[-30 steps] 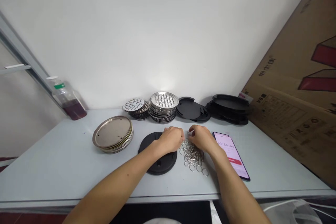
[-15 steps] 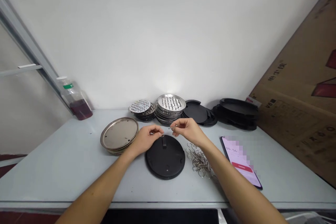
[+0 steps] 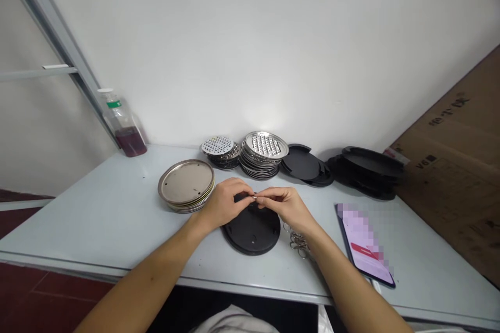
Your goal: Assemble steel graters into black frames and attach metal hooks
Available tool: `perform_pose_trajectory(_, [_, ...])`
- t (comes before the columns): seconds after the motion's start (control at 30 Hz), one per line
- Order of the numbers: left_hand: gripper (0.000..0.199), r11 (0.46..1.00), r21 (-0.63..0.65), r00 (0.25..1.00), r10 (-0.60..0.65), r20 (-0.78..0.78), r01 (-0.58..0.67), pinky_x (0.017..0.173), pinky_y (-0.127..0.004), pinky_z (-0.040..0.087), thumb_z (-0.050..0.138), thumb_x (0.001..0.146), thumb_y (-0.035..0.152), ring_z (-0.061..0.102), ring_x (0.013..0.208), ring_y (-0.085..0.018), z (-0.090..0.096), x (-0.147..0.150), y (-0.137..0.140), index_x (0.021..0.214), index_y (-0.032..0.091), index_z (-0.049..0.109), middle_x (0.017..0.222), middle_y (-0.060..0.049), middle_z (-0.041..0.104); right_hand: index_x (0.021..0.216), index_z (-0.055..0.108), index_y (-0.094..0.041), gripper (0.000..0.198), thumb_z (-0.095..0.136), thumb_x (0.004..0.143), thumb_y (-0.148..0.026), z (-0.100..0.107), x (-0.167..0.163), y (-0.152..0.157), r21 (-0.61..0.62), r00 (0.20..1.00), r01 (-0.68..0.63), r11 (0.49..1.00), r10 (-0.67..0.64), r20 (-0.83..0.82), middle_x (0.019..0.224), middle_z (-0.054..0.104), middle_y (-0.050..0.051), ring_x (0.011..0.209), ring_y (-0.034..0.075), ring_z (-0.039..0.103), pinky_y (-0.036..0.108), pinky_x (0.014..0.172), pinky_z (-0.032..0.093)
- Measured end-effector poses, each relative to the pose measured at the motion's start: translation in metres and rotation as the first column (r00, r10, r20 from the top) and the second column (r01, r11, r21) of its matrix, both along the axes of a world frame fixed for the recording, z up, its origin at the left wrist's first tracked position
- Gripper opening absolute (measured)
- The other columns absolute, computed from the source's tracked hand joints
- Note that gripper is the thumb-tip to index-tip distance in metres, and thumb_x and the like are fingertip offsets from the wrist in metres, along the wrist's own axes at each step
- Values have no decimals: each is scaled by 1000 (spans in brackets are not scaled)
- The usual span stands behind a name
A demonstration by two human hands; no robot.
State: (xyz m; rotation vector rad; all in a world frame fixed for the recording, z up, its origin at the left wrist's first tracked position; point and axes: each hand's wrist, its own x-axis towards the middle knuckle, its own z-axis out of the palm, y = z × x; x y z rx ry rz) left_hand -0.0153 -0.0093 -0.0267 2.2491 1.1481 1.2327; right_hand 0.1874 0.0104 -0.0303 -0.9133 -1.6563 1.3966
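Observation:
A round black disc (image 3: 252, 234) lies on the table in front of me, its far edge partly hidden by my fingers. Over that edge, my left hand (image 3: 228, 200) is closed in a pinch; the metal ring it held is now mostly covered by the fingertips. My right hand (image 3: 288, 210) pinches a small shiny metal piece (image 3: 255, 197) from the other side, and the two sets of fingertips meet. Beside the disc, a pile of metal rings (image 3: 299, 243) is half hidden behind my right forearm.
Round metal plates (image 3: 187, 182) are stacked at left. Behind are grater discs (image 3: 219, 146), a taller grater stack (image 3: 265, 148), black round trays (image 3: 302, 164) and more black trays (image 3: 369, 164). A phone (image 3: 365, 250) lies right, a bottle (image 3: 130, 138) stands far left, a cardboard box (image 3: 461, 177) right.
My hands have come together, the right fingertips moving in to meet the left over the disc's far edge. The ring is now covered by fingers. The whole view has tilted and shifted slightly.

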Motion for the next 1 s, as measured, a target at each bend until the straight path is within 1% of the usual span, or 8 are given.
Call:
perform_pose_trajectory(0.17, [9, 989, 143, 999, -47, -3, 47, 76, -30, 50, 69, 83, 14, 63, 81, -16, 3, -3, 0, 87, 21, 73, 84, -2, 73, 92, 75, -17, 26, 79, 73, -33, 3, 6, 1, -168, 991, -111, 980, 97, -94, 83, 75, 6, 69, 16, 68, 31, 72, 54])
perform_pose_trajectory(0.27, [12, 979, 191, 998, -66, 8, 64, 75, -30, 51, 68, 83, 13, 63, 80, -16, 4, -3, 1, 88, 22, 74, 85, -2, 74, 93, 74, -15, 27, 78, 74, -33, 5, 8, 0, -198, 990, -134, 971, 122, -73, 80, 73, 5, 66, 15, 67, 29, 69, 53])
perform_pose_trajectory(0.37, [14, 981, 186, 998, -61, 9, 58, 75, -31, 51, 67, 83, 12, 63, 81, -17, 5, -3, 1, 88, 22, 74, 84, -2, 74, 92, 75, -14, 25, 73, 78, -35, 7, 7, -2, -117, 989, -137, 984, 143, 42, 78, 71, 5, 65, 14, 64, 28, 67, 51])
perform_pose_trajectory(0.5, [13, 997, 77, 1000, 9, -24, -7, 81, -32, 51, 65, 84, 14, 64, 85, -18, 6, -2, -1, 86, 23, 73, 85, -2, 73, 96, 75, -16, 25, 61, 88, -36, 9, 1, -7, 51, 977, -125, 991, 114, 182, 72, 66, 3, 63, 13, 58, 26, 63, 47])
perform_pose_trajectory(0.7, [11, 999, 4, 997, 38, -64, -38, 85, -34, 49, 63, 85, 17, 64, 88, -20, 5, -2, -1, 86, 23, 72, 87, -3, 72, 98, 73, -18, 27, 48, 96, -29, 12, -5, -14, 336, 939, -109, 936, -14, 343, 76, 61, 3, 65, 14, 55, 26, 64, 44])
perform_pose_trajectory(0.83, [12, 1000, 23, 999, 21, -28, -21, 83, -32, 49, 64, 83, 14, 64, 85, -18, 2, -3, 0, 84, 22, 73, 84, -3, 72, 109, 71, -21, 29, 45, 97, -26, 10, -6, -14, 415, 933, -136, 900, -25, 359, 81, 62, 3, 74, 16, 57, 27, 69, 43])
perform_pose_trajectory(0.9, [14, 999, 32, 1000, 15, -8, -15, 82, -32, 50, 65, 83, 12, 64, 84, -18, 1, -3, 0, 84, 23, 73, 83, -2, 72, 109, 72, -22, 29, 46, 97, -26, 10, -6, -14, 440, 936, -123, 889, -43, 350, 81, 62, 3, 76, 16, 57, 27, 71, 42])
perform_pose_trajectory(1.0, [14, 999, 49, 1000, 18, 5, -18, 81, -32, 50, 65, 83, 12, 64, 83, -18, 0, -2, 0, 85, 23, 74, 83, -3, 73, 100, 74, -20, 27, 48, 96, -30, 10, -5, -13, 397, 945, -93, 913, -45, 323, 78, 61, 3, 71, 15, 56, 26, 67, 43])
